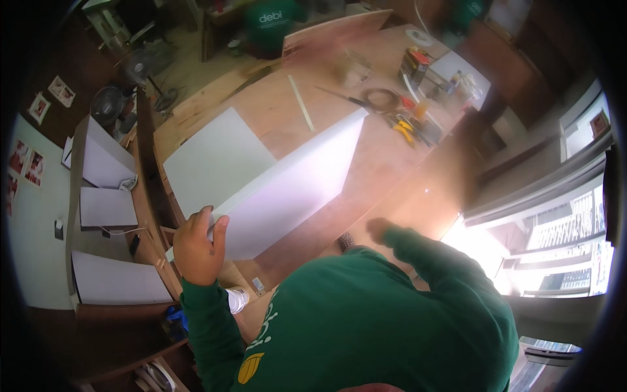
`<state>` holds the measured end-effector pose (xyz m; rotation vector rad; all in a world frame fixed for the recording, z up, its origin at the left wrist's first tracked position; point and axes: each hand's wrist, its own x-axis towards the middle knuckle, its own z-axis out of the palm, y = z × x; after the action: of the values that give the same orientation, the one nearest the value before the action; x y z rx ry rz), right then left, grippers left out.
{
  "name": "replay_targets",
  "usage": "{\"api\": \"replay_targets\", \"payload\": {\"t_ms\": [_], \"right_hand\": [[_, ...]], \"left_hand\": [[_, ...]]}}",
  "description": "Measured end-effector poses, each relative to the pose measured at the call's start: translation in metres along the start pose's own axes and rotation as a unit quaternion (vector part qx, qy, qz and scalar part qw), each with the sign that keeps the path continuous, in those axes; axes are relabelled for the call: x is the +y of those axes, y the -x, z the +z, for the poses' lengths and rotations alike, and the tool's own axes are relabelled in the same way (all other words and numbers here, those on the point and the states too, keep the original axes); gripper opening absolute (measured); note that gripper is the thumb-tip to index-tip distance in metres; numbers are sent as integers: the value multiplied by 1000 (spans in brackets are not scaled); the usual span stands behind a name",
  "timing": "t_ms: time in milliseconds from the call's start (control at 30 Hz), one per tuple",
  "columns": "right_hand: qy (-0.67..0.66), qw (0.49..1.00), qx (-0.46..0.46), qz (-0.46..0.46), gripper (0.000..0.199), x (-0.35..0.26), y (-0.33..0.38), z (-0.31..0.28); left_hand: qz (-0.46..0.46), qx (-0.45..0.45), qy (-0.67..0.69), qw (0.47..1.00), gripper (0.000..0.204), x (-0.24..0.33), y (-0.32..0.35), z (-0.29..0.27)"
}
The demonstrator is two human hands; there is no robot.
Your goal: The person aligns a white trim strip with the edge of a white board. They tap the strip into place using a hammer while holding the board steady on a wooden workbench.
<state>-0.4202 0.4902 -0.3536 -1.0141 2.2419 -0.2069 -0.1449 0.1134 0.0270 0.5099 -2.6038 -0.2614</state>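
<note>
A white panel (294,189) stands on its long edge, slanting across the wooden worktable (366,173). My left hand (201,247) grips its near left corner, the thumb on one face and the fingers over the top edge. Behind it a second white panel (219,157) lies flat. My right hand (377,230) is off the table's near edge, in front of my body and apart from the panel. Blur and the green sleeve hide its fingers, so I cannot make out whether it holds anything.
Yellow-handled pliers (403,130), a brown coil (382,99), a dark box (415,64) and a tape roll (419,37) lie on the table's right side. A thin pale strip (300,103) rests beyond the panels. White boards (108,208) fill shelving at left. A person (271,26) is across the table.
</note>
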Motion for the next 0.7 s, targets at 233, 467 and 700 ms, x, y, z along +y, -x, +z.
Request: {"api": "replay_targets", "payload": {"t_ms": [233, 467, 700], "right_hand": [[-63, 946, -16, 317, 41, 113, 64, 15], [87, 977, 6, 193, 28, 193, 43, 16], [-8, 983, 95, 155, 20, 282, -37, -63]], "left_hand": [[77, -4, 38, 996, 30, 36, -50, 46], [72, -84, 60, 992, 29, 86, -132, 85], [15, -78, 115, 990, 30, 140, -195, 134]]}}
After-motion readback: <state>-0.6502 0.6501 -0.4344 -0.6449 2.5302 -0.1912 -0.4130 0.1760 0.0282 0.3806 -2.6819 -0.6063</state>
